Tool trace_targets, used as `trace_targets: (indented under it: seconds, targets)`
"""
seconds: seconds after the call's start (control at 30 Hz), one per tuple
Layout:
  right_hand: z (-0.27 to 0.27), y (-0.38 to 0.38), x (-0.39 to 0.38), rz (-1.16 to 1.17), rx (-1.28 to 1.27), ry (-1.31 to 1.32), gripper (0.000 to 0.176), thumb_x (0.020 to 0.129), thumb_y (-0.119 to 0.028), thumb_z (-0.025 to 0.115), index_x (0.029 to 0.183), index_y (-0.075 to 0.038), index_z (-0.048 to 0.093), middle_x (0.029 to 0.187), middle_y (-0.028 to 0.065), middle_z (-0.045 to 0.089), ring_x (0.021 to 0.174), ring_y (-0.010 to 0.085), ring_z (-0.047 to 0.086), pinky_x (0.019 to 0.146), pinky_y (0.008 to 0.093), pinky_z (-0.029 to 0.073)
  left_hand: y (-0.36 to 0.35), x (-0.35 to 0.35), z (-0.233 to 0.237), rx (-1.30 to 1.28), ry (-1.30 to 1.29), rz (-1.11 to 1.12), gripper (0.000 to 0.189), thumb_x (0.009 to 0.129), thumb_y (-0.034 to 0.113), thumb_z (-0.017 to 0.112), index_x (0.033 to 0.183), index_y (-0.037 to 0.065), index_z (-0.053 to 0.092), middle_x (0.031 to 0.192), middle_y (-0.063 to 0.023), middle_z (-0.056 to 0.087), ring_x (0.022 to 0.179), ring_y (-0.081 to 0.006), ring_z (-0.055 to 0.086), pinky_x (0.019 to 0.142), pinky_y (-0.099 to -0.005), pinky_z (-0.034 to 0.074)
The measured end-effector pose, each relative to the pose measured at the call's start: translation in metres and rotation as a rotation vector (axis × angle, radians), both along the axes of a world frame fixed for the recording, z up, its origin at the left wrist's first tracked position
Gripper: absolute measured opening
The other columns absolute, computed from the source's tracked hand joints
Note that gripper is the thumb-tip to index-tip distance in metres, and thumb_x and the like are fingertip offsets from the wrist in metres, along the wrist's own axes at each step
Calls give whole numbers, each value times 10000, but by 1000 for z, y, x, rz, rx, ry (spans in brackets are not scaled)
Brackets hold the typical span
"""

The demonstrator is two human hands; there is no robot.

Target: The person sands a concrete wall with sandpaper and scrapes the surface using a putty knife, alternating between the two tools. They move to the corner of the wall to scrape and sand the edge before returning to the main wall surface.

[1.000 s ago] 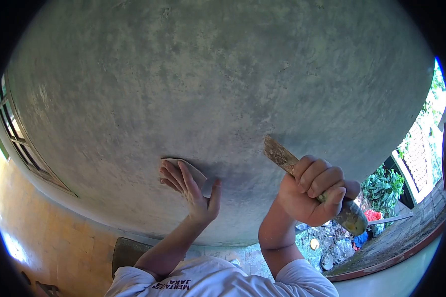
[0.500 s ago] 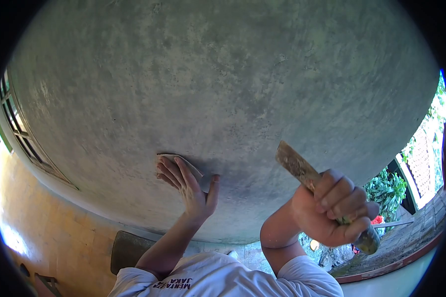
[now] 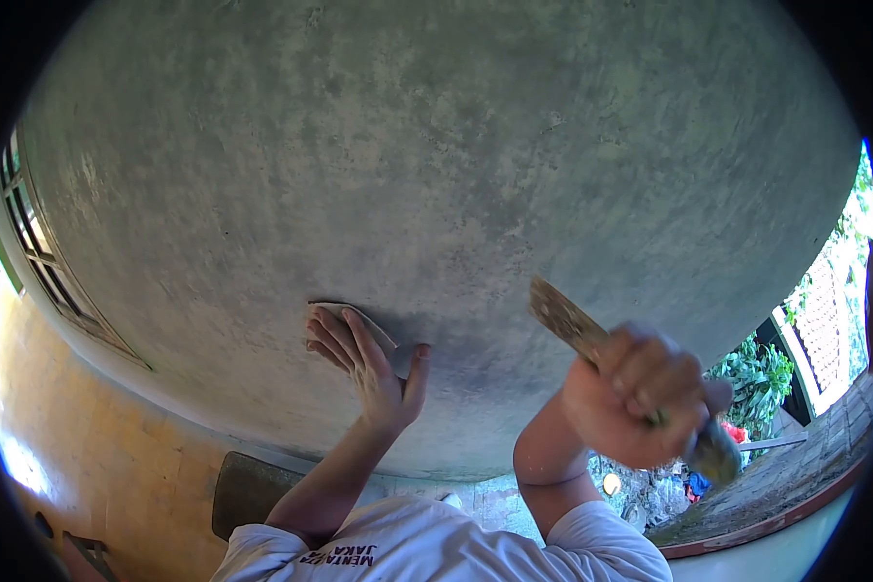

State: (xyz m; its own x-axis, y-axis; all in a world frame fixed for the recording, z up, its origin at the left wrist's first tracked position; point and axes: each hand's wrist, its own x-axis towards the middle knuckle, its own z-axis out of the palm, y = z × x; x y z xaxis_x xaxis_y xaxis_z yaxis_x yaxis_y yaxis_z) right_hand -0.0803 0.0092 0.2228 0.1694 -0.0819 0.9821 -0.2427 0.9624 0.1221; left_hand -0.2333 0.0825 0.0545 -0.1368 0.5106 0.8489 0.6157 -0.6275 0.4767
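My left hand (image 3: 371,369) lies with fingers extended over a bent piece of sandpaper (image 3: 327,307), pressing it against the grey plastered wall (image 3: 436,175). The thumb sticks out to the right, apart from the other fingers. Most of the sheet is hidden beneath the palm and fingers. My right hand (image 3: 640,396) is closed in a fist round the handle of a putty knife (image 3: 565,316), held out in front of the wall. Its worn, stained blade points up and left, and the handle's end emerges below the fist. Motion blurs the right fist.
At the far left is a barred window (image 3: 44,247) above a tiled floor (image 3: 126,427). A dark chair-like object (image 3: 247,493) stands beside my left elbow. On the right are a leafy plant (image 3: 755,376) and a ledge (image 3: 786,495) with a reddish edge.
My right hand has shifted slightly left with the putty knife, whose blade tip is further left. My left hand and the sandpaper stay in about the same place.
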Motion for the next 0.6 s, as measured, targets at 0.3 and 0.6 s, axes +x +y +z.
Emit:
trace_targets:
  seconds: [0.3,0.6]
  targets:
    - [0,-1,-1,5,28,13,101,930,-66,425,851,-110,381,605,27,410,457,112,358,396,276,306,-1,-1,1,-3,-7,-7,930,877,347,583,1476,-71,9,1505,-358,-104,1385,-494,-203,1031,-615,-184]
    - [5,4,-5,12,-1,21,159,960,-109,448,829,-108,357,592,24,406,450,111,353,389,271,306,0,-1,-1,7,-9,-13,917,883,356,580,1479,-64,24,1502,-365,-99,1386,-497,-195,1032,-623,-176]
